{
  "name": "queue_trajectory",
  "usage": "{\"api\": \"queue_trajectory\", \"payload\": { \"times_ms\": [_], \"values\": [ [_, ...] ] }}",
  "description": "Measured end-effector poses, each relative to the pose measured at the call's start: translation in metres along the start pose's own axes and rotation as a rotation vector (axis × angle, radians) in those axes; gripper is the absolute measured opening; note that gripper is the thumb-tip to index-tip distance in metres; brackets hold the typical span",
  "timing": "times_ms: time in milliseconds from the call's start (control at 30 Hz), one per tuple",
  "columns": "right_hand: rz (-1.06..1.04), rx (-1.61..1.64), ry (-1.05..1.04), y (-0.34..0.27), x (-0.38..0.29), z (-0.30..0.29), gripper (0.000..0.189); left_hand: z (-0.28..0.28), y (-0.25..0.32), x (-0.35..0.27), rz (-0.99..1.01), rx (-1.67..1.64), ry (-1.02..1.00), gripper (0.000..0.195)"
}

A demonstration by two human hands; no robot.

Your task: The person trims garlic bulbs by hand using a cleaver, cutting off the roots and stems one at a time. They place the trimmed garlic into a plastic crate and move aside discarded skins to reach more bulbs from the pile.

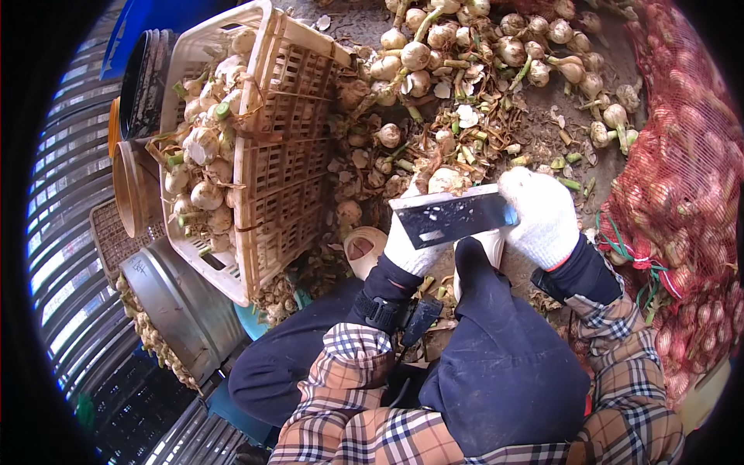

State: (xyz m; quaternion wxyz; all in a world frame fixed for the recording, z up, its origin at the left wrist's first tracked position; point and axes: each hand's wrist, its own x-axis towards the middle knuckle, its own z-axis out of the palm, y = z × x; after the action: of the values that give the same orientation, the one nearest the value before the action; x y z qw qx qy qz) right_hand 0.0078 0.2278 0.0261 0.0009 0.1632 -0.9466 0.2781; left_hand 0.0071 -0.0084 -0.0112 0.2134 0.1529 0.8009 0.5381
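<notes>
My right hand (540,218), in a white knit glove, grips the handle end of a broad dark-bladed cleaver (459,216). Pale bits stick to the blade, which reaches leftward across my left hand (411,247). That hand is gloved too, and its fingers are partly hidden behind the blade. A garlic bulb (449,180) shows just beyond the blade's upper edge, at my left fingers, which appear to hold it. Loose garlic bulbs with stems (415,56) and trimmings (465,136) cover the ground ahead.
A plastic crate (290,133) heaped with trimmed garlic bulbs (206,145) stands left. Behind it are a metal pot (180,308) and a bucket (131,189). Filled red mesh sacks (674,192) line the right side. My shoe (365,250) is beside the left hand.
</notes>
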Motion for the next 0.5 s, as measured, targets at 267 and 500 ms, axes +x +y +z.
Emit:
{"api": "queue_trajectory", "payload": {
  "times_ms": [267,500],
  "values": [
    [0.364,-0.002,0.018,0.046,-0.019,0.017,0.011,0.002,0.061,0.021,-0.179,-0.083,-0.054,0.044],
    [0.052,0.592,0.168,-0.024,0.028,-0.006,0.037,0.009,0.044,0.017,-0.086,0.05,0.11,0.06]
  ]
}}
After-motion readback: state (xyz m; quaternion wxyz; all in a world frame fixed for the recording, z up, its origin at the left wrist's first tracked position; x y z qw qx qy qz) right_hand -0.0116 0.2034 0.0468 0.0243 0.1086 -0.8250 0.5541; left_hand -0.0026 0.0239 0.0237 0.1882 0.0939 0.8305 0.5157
